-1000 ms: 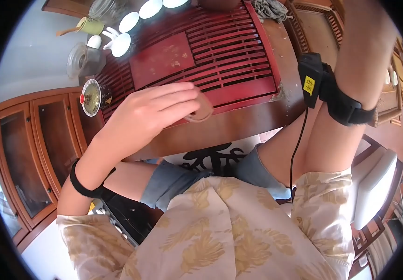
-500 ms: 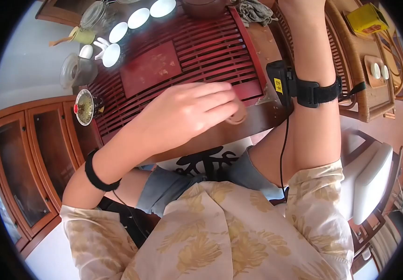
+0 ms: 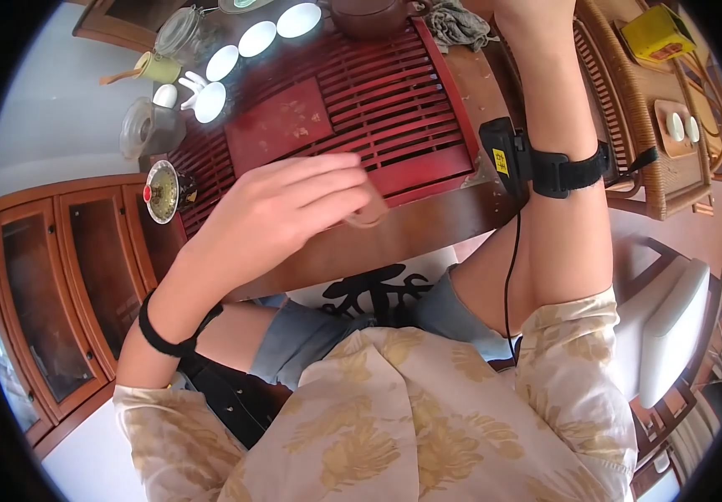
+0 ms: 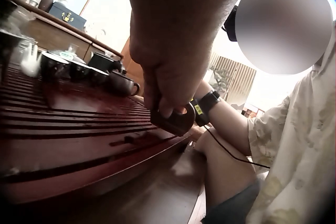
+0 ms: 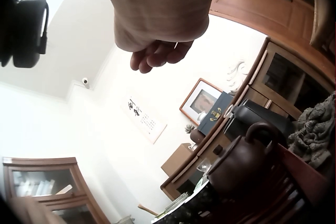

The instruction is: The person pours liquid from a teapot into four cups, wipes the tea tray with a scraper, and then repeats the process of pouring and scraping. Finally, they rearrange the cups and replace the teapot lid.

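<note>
My left hand (image 3: 281, 205) pinches a small flat brown piece with a rounded end (image 3: 369, 211) over the front edge of the red slatted tea tray (image 3: 428, 180). In the left wrist view the brown piece (image 4: 173, 123) looks dark, with an opening near the fingers; its kind does not show clearly. My right hand (image 3: 537, 10), cut off at the top of the head view, is raised near the back right corner of the tray. The right wrist view shows this hand (image 5: 160, 29) with loosely curled fingers and nothing visible in them, above a dark brown teapot (image 5: 239, 166).
White-lined cups (image 3: 258, 38) curve along the tray's far left side, near a white piece with two prongs (image 3: 192, 81). A lidded bowl (image 3: 164, 191) stands at the left corner. A crumpled grey cloth (image 3: 457, 27) lies at back right, beside a rattan stand (image 3: 654, 180).
My left hand with the brown piece swung right, then came back left. My right forearm moved leftward from the right side early on and has hardly moved since.
</note>
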The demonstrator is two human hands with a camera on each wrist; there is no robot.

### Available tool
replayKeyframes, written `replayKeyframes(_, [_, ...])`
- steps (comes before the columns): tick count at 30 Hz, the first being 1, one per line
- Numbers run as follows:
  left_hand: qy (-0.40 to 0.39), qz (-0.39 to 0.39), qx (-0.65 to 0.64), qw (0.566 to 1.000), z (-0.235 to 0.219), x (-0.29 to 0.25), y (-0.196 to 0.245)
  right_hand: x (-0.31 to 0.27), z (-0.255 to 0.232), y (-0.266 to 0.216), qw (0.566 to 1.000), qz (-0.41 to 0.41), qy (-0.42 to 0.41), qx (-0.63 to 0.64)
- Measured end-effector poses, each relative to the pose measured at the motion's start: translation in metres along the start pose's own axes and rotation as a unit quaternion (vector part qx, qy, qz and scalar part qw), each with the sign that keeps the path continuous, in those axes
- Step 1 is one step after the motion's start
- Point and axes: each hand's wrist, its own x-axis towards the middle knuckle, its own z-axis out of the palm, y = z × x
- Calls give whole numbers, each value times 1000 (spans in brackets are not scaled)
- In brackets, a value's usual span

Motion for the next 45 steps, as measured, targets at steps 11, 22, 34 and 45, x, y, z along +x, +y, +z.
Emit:
replayKeyframes(11, [27, 81, -49, 995, 42, 71, -1, 3, -19, -3, 998, -46, -32, 5])
replayKeyframes(22, [-38, -46, -30, 998, -2, -23, 1, 2, -15, 2, 998, -51, -11, -21])
replayKeyframes(34, [167, -476, -421, 754, -5, -33, 11, 5, -21, -1, 997, -67, -14, -37])
replayKeyframes(45, [169, -510, -461, 706, 3, -52, 4, 4, -22, 2, 997, -54, -19, -57])
